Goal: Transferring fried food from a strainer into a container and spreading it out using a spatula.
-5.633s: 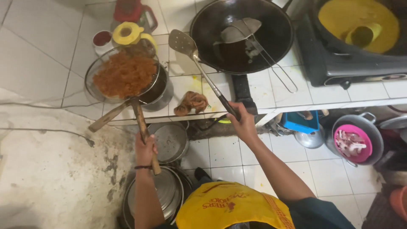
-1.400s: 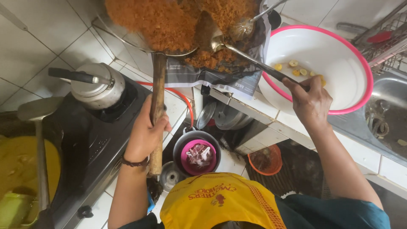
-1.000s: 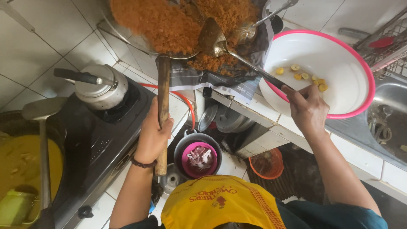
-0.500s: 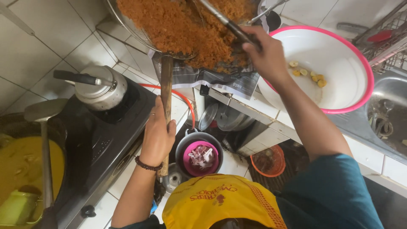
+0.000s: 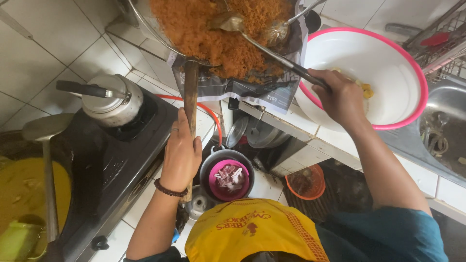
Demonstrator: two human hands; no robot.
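orange-red crumbly food (image 5: 204, 29) fills the big metal wok (image 5: 145, 24) at the top of the view, spilling onto the printed newspaper sheet (image 5: 252, 87) beneath its lower edge. the left hand (image 5: 182, 155) is clenched round the wok's long wooden handle (image 5: 190, 92). the right hand (image 5: 340, 97) grasps the dark handle of a long metal ladle (image 5: 252, 41), its bowl buried in the food. a white plastic basin with a pink rim (image 5: 388, 63) sits just beside the paper. the wok looks tilted toward the paper; if the handle slips or tips further, food could slide past the paper's edge onto the pots below.
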